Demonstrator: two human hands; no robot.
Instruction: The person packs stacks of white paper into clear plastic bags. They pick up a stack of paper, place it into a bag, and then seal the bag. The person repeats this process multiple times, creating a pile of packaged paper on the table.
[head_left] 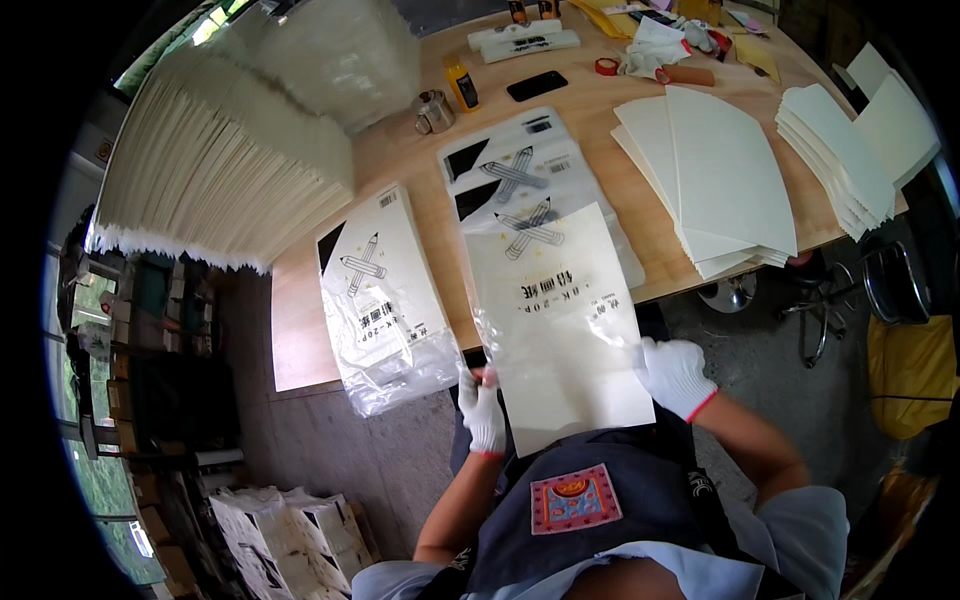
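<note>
The white paper (580, 400) lies between my two hands, on my side of the pile of flat plastic bags (573, 178). Its long axis points away from my body toward that pile, the far end leaning a little left. Most of its length shows the print of the clear printed bag (540, 285), whose far part overlaps the pile; the near end of the paper sticks out past the edge of the counter (297, 345), toward my apron (500, 545).

My left hand (482, 412) is half curled, thumb and fingertips closed on the film at the bag's left edge. My right hand (680, 378) sits at the right edge, fingers bent inward; it is blurred, so I cannot tell whether it pinches film, paper or neither. The two hands flank the paper about evenly, the right slightly nearer the pile.

Left of the pile lies a filled bag (385, 300); right of it, fanned white sheets (730, 170).
</note>
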